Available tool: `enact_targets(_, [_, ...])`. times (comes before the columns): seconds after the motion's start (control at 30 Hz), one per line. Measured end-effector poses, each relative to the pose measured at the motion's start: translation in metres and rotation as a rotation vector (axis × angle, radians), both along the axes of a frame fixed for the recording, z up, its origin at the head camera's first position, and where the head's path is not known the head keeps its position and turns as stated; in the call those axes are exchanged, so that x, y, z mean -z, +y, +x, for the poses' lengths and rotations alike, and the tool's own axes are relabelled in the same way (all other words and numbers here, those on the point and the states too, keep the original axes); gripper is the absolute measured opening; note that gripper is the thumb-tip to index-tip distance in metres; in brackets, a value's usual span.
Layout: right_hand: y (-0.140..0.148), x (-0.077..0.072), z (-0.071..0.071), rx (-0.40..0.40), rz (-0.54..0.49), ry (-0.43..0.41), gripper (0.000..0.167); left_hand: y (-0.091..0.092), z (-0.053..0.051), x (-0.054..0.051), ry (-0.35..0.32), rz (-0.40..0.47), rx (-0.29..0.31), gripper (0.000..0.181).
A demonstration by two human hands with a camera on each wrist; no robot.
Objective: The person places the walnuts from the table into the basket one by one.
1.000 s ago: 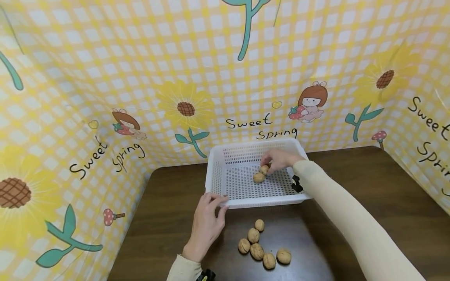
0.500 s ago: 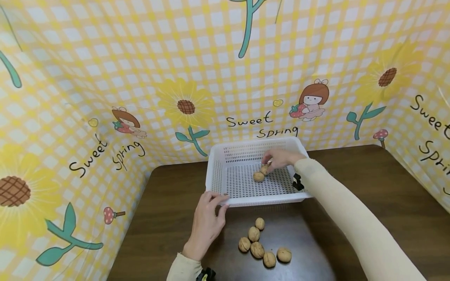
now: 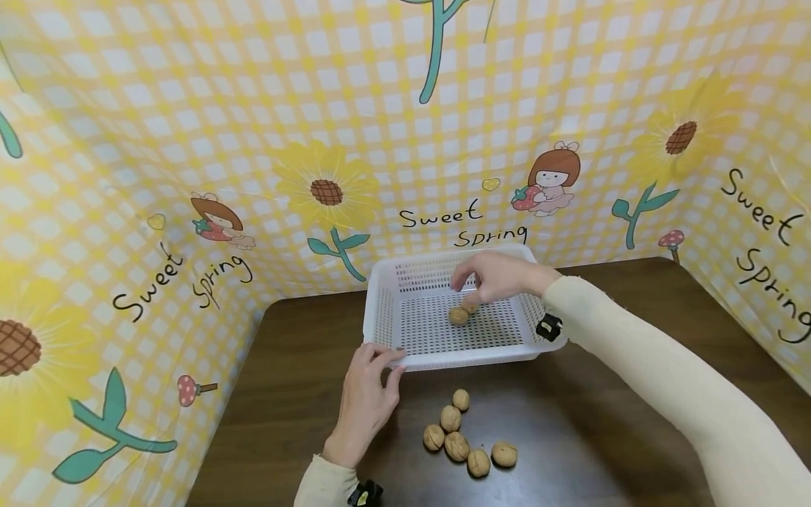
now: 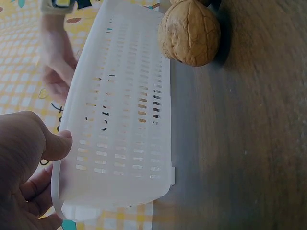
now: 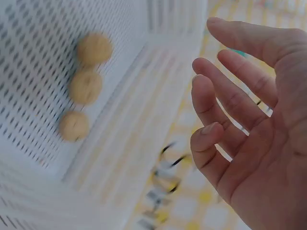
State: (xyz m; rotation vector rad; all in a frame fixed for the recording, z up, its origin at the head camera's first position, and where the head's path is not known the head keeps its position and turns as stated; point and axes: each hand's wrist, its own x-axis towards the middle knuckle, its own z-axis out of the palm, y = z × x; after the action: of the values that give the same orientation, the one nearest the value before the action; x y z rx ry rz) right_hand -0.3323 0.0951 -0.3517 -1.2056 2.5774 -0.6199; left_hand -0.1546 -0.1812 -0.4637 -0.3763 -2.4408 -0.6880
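My left hand [image 3: 367, 398] pinches the near left corner of a white plastic basket [image 3: 472, 362] with slotted walls; in the left wrist view its thumb [image 4: 58, 146] lies on the outside of the rim. Over the basket hovers my right hand [image 3: 500, 277], holding nothing, its fingers loosely bent and spread in the right wrist view. Three walnuts [image 5: 85, 86] sit in a row on the basket floor, blurred there. From the head view the right hand partly hides them, and one walnut [image 3: 459, 316] shows most plainly.
Several walnuts [image 3: 456, 446] lie loosely grouped on the dark wooden table [image 3: 279, 394], on the near side of the basket. Behind and around the table hangs a yellow checked cloth [image 3: 355, 105] printed with sunflowers, close to the basket's far side.
My right hand has let go of a walnut on the basket floor and risen off it, its fingers spreading. The left hand keeps its place on the corner. The head view has shifted slightly.
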Motion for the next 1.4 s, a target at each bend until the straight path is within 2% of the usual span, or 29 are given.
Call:
enact_targets(0.13, [-0.011, -0.005, 0.033, -0.102, -0.006, 0.057, 0.032, -0.002, -0.003, -0.001, -0.008, 0.004, -0.002, 0.024])
enact_targets(0.33, [-0.013, 0.012, 0.077, -0.227, -0.105, 0.127, 0.026, -0.002, -0.005, -0.002, -0.032, -0.004, -0.004, 0.023])
enact_targets(0.5, [-0.015, 0.035, 0.103, -0.296, -0.201, 0.059, 0.024, -0.004, -0.006, -0.002, -0.033, -0.014, -0.009, 0.022])
enact_targets(0.63, [-0.016, 0.057, 0.119, -0.313, -0.22, -0.013, 0.026, -0.004, -0.006, -0.003, -0.033, -0.011, -0.007, 0.022])
enact_targets(0.83, [-0.021, 0.099, 0.127, -0.287, -0.21, -0.074, 0.03, -0.004, -0.003, 0.0, -0.03, 0.006, -0.011, 0.022])
enact_targets(0.9, [-0.021, 0.109, 0.128, -0.267, -0.207, -0.112, 0.031, -0.003, -0.002, 0.0, -0.03, 0.008, -0.009, 0.022])
enact_targets(1.0, [-0.021, 0.122, 0.128, -0.25, -0.197, -0.124, 0.032, -0.002, -0.002, 0.001, -0.034, 0.007, -0.004, 0.022])
enact_targets(1.13, [-0.02, 0.131, 0.13, -0.243, -0.192, -0.101, 0.033, -0.001, -0.001, 0.002, -0.035, 0.01, -0.006, 0.023])
enact_targets(1.4, [-0.018, 0.138, 0.131, -0.237, -0.194, -0.09, 0.034, -0.001, -0.001, 0.002, -0.039, 0.01, -0.004, 0.022])
